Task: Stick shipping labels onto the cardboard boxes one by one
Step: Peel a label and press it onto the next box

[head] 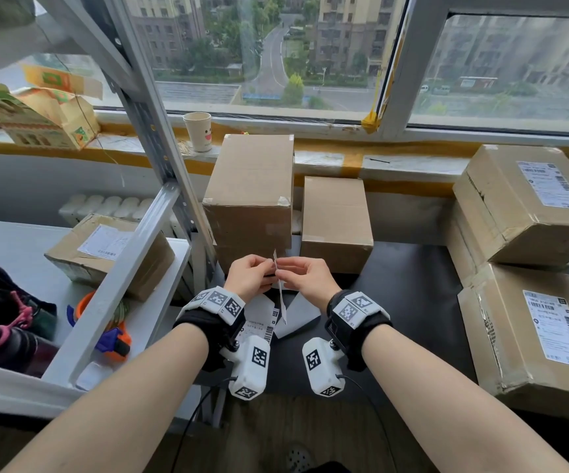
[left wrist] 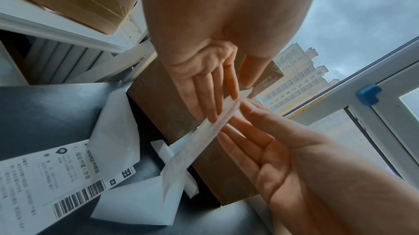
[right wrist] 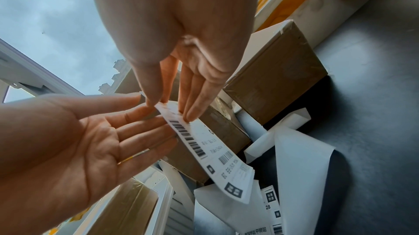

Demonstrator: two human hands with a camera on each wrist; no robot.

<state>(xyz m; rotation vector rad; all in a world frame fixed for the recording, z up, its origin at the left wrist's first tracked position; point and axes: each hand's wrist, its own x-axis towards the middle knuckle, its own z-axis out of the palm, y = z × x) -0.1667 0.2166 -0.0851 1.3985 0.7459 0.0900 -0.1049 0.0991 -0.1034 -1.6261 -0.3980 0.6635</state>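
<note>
Paper is pinched at the top edge of the shipping label (head: pixel 280 291) between your left hand (head: pixel 251 275) and right hand (head: pixel 305 275), each thumb and forefinger nipping it while the other fingers are fanning out nearly straight. You are likely peeling it from its backing; next comes pressing it flat onto an unlabelled cardboard box (head: pixel 251 196). Both hands are hovering, palms facing, above the dark table (head: pixel 412 302).

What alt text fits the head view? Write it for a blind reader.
Both hands, left hand and right hand, pinch a shipping label edge-on above a dark table. Two plain cardboard boxes stand behind; labelled boxes sit at right.
</note>
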